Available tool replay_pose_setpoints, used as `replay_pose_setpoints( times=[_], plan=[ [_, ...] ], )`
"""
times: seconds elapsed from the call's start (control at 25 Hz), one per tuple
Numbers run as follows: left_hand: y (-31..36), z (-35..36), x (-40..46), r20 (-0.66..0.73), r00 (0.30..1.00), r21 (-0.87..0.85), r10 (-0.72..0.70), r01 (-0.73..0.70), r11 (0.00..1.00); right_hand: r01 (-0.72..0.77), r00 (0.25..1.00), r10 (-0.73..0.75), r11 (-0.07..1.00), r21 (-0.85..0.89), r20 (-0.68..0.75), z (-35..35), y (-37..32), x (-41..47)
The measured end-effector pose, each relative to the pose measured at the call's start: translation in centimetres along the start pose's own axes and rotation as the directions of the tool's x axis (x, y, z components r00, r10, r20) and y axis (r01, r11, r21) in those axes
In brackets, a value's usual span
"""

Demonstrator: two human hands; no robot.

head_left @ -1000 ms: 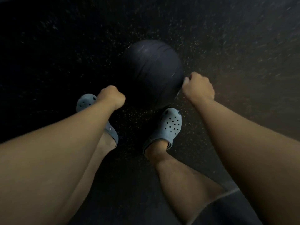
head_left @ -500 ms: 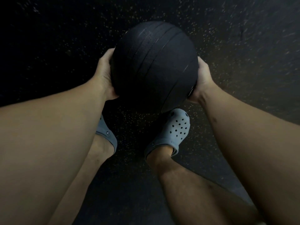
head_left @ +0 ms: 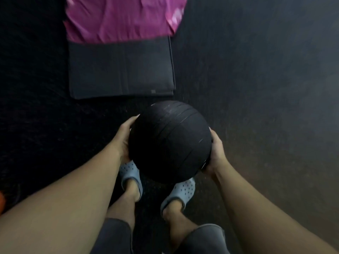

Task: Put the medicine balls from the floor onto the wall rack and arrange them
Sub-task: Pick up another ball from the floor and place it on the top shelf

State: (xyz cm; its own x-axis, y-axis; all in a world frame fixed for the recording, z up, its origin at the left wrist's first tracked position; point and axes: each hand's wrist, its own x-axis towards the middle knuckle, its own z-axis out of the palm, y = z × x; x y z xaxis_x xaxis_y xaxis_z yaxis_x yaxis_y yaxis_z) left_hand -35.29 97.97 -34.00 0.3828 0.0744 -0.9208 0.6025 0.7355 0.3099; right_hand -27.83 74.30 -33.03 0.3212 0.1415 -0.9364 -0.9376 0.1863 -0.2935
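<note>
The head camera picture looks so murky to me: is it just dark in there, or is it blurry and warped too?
Head view: dim light, so the black medicine ball nearly merges with the dark floor; the pink sheet at the top is smeared by motion blur; both hands read fairly sharp; the wide lens stretches the forearms at the bottom corners.

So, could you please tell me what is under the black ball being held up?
Below the black ball, held by the left hand and right hand, are two blue-grey clogs on the dark floor. Their toes and the floor between them are hidden by the ball.
</note>
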Motion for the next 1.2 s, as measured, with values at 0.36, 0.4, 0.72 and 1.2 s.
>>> replay_pose_setpoints(
  times=[0.36,0.4,0.72,1.2],
  plan=[
    [17.9,-0.2,-35.1,-0.032,0.802,-0.149,0.597,-0.594,0.790,0.520,0.790,-0.349,0.817,-0.250,0.505,24.4,-12.6,-30.6],
    [19.3,-0.8,-38.5,-0.068,0.752,-0.175,0.655,-0.656,0.735,0.567,0.748,-0.367,0.787,-0.244,0.553,27.1,-12.9,-33.8],
    [24.2,-13.0,-68.4,-0.369,0.229,-0.189,0.901,-0.967,0.169,0.702,0.255,-0.205,0.711,-0.035,0.945,48.5,-5.7,-58.4],
    [20.0,-24.6,-108.4,-0.579,-0.503,0.336,0.642,-0.865,-0.374,0.487,-0.459,0.183,0.870,0.074,0.870,67.7,14.0,-93.2]
  ],
)
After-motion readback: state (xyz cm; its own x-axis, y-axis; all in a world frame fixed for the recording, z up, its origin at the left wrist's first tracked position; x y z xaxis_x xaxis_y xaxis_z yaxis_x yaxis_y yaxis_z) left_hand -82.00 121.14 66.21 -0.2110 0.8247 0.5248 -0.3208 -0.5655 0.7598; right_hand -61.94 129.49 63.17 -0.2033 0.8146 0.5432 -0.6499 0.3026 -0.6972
